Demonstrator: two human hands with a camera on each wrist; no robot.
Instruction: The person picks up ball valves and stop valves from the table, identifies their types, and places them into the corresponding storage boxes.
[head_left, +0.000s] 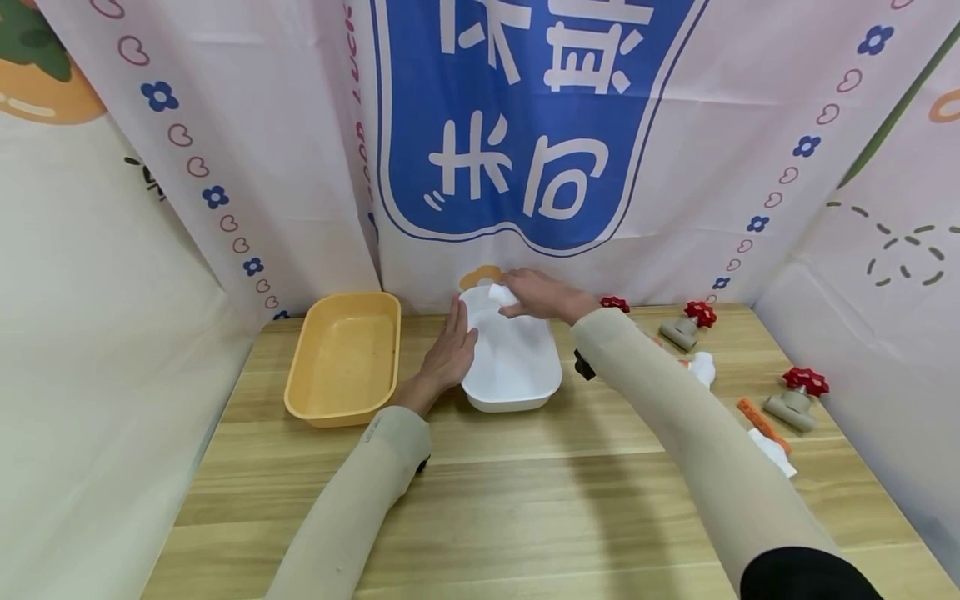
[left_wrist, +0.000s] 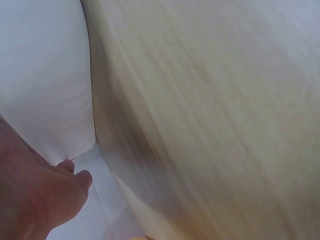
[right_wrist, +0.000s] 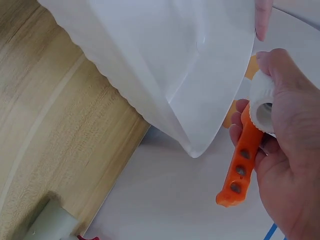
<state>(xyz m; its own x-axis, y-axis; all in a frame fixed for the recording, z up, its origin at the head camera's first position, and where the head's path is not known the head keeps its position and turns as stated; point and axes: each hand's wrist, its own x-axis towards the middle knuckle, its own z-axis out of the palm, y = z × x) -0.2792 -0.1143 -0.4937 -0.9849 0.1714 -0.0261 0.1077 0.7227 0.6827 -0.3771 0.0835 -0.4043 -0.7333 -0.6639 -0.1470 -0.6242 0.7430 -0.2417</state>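
Note:
A white plastic basin (head_left: 513, 354) stands on the wooden table against the back cloth. My left hand (head_left: 448, 350) lies along its left side with fairly straight fingers; the left wrist view shows this hand (left_wrist: 42, 192) against the basin's outer wall (left_wrist: 47, 75). Over the basin's far end, my right hand (head_left: 543, 294) grips a white plastic ball valve (head_left: 502, 294) with an orange lever. Up close in the right wrist view, the valve's round open end (right_wrist: 261, 97) faces the camera, and its orange lever (right_wrist: 241, 167) sticks out below the fingers.
Left of the white basin sits a yellow basin (head_left: 343, 358). Grey valves with red handwheels (head_left: 681, 332) (head_left: 793, 407) and white valves with orange levers (head_left: 702, 367) (head_left: 768, 450) lie at the table's right. Another red handwheel (head_left: 615, 303) shows behind the right forearm. A printed cloth (head_left: 315, 167) hangs behind.

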